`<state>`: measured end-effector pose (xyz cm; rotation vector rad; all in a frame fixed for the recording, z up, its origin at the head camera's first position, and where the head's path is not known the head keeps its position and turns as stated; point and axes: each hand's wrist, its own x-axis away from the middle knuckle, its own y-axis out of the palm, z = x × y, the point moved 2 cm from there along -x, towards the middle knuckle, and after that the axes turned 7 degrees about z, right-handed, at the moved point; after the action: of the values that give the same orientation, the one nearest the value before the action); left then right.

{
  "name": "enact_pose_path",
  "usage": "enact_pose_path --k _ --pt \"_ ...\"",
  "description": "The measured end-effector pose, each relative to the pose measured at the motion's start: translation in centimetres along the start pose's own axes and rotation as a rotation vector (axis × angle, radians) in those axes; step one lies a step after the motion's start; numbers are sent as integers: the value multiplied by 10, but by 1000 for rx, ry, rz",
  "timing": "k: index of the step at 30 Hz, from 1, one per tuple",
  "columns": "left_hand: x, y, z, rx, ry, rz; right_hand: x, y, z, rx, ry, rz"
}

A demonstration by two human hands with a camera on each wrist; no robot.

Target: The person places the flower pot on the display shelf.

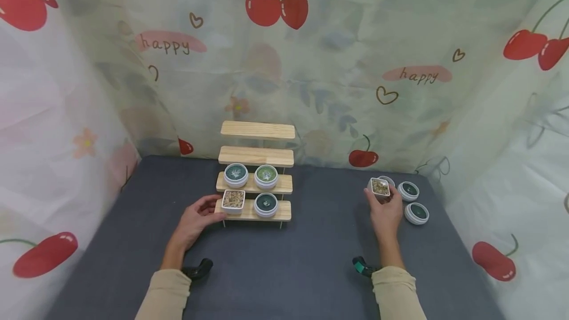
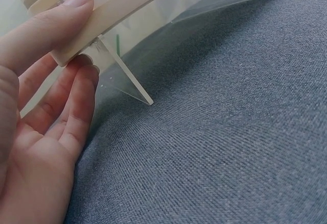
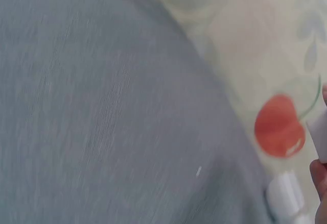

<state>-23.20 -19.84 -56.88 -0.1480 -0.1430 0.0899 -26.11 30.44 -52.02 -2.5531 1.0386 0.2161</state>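
Note:
My left hand (image 1: 196,221) grips the left end of the lowest plank of a wooden tiered stand (image 1: 281,210). In the left wrist view the thumb lies on top of the plank (image 2: 117,12) and the fingers are under it. Beside that hand, a square white pot of tan granules (image 1: 233,201) stands on the plank, with a round white pot (image 1: 265,204) to its right. My right hand (image 1: 386,214) holds another square white pot of granules (image 1: 380,187) at the table's right side. Only its fingertips and the pot's edge (image 3: 319,134) show in the right wrist view.
Two round pots, one blue-green (image 1: 236,175) and one green (image 1: 266,176), occupy the second plank from the bottom. Near my right hand are round pots (image 1: 408,190) (image 1: 417,213), another partly hidden behind the held pot. A printed curtain (image 1: 311,63) encloses the dark table (image 1: 320,241).

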Motion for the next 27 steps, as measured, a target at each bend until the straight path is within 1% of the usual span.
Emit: enact_pose_path --k 3,7,10,13,18,21,27 --pt "1 0 -1 2 -5 -3 4 6 -16 -52 8 -37" --pt "2 0 -2 5 -4 -4 10 12 -33 -45 -11 -80" --pt "2 0 -3 10 -1 -3 14 17 -45 -24 -43 -127" --pt "2 0 -3 6 0 -1 19 23 -60 -42 -86 -204" --pt "1 1 -3 3 1 5 27 34 -87 -136 -139 -346" --pt "0 1 -2 8 7 6 31 41 -103 -172 -167 -403" --pt "-1 0 -1 2 13 7 40 56 -127 -218 -181 -497"
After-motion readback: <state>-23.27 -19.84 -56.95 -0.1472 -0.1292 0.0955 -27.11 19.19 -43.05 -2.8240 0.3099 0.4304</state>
